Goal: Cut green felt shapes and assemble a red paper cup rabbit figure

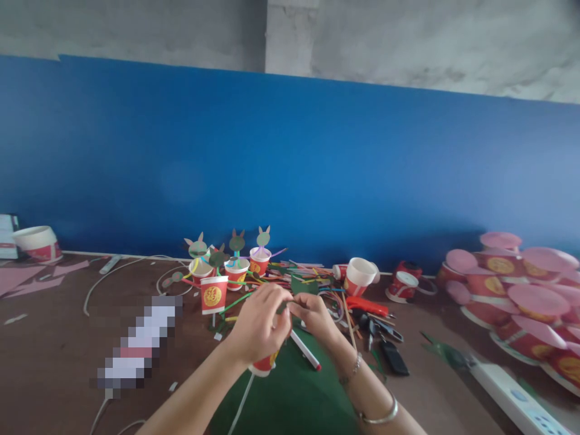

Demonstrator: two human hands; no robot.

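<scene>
My left hand (pixel 260 323) and my right hand (pixel 316 315) meet fingertip to fingertip above the table. Their fingers are pinched closed, and whatever sits between them is too small or hidden to name. Just below my left hand shows the lower part of a red paper cup (pixel 261 368), mostly covered by the hand. Under both hands lies a dark green sheet (pixel 294 399). A white marker with a red end (pixel 306 350) rests on it beside my right hand.
Behind my hands stand red cups with paper animal heads (pixel 236 243) and loose colored strips (pixel 294 269). To the right are an orange-red tool (pixel 368 306), scissors (pixel 389 329), a power strip (pixel 516 389) and stacked red cups with pink discs (pixel 539 302). A blue panel (pixel 290 169) rises behind.
</scene>
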